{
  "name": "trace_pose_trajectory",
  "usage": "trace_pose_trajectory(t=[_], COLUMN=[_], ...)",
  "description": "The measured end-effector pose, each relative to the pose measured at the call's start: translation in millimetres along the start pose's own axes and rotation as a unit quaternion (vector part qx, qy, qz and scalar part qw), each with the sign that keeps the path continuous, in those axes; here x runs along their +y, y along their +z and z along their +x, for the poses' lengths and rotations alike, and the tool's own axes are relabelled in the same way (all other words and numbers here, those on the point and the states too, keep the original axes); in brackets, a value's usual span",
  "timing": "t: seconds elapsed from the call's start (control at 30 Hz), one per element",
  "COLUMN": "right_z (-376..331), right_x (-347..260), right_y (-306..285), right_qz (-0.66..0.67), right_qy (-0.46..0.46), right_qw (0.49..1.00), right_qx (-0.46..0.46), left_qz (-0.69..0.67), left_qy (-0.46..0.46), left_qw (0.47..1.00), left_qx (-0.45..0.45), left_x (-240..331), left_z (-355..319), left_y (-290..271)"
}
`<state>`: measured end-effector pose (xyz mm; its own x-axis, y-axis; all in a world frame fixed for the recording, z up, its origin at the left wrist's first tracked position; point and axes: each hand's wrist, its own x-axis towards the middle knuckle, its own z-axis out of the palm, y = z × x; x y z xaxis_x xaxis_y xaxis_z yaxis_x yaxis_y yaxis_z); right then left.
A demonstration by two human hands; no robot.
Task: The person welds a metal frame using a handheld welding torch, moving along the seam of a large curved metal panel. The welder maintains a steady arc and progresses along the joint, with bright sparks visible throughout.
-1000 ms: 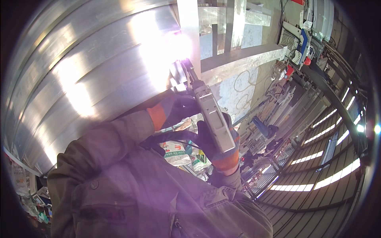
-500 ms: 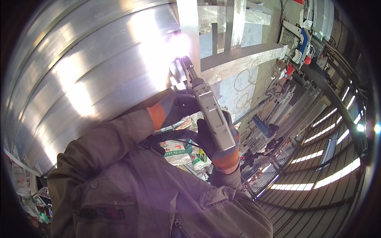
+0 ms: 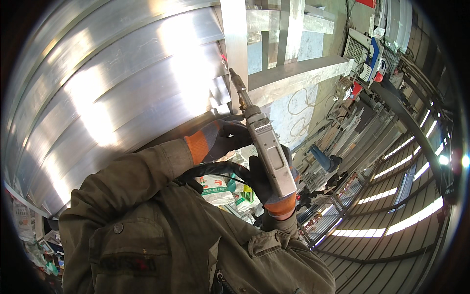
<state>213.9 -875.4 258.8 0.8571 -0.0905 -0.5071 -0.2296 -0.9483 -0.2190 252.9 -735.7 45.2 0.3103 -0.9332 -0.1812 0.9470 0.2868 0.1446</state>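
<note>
A grey handheld laser welding gun (image 3: 271, 157) with a narrow metal nozzle slants up and left across the middle. My right hand (image 3: 264, 179), in a dark glove with an orange cuff, is wrapped round its rear body. My left hand (image 3: 226, 139), gloved alike, has its fingers curled against the gun's left side, partly hidden by it. A small red light spot shows just off the nozzle tip, at the joint between overlapping silver metal panels (image 3: 142, 73) and an upright flat metal bar (image 3: 235, 44). A black cable (image 3: 215, 169) runs from the gun toward my chest.
Metal beams (image 3: 298, 78) lie crosswise beyond the bar, above a bluish sheet with a loose thin wire loop. Printed plastic bags (image 3: 218, 188) lie below my hands. A white and blue machine (image 3: 367, 54) stands at the far right, near long stacked metal stock (image 3: 360, 130).
The bright welding glare at the nozzle has gone out, leaving a red spot. The gun and both hands have shifted slightly right and down, with the nozzle drawn back a little.
</note>
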Motion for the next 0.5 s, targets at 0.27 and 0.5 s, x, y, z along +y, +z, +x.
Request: trace_pose_trajectory(t=[0.27, 0.5], right_z=[3.9, 10.2], right_x=[-8.1, -10.6], right_y=[-3.6, -7.5], right_qz=[0.031, 0.0], right_qy=[0.004, -0.025], right_qw=[0.999, 1.0], right_qx=[0.016, 0.011], left_qz=[0.07, 0.18], left_qy=[-0.018, 0.065], left_qw=[0.996, 0.981], left_qx=[0.048, 0.027], left_x=[-1.4, -3.3], left_z=[-1.3, 0.2], left_y=[0.5, -3.4])
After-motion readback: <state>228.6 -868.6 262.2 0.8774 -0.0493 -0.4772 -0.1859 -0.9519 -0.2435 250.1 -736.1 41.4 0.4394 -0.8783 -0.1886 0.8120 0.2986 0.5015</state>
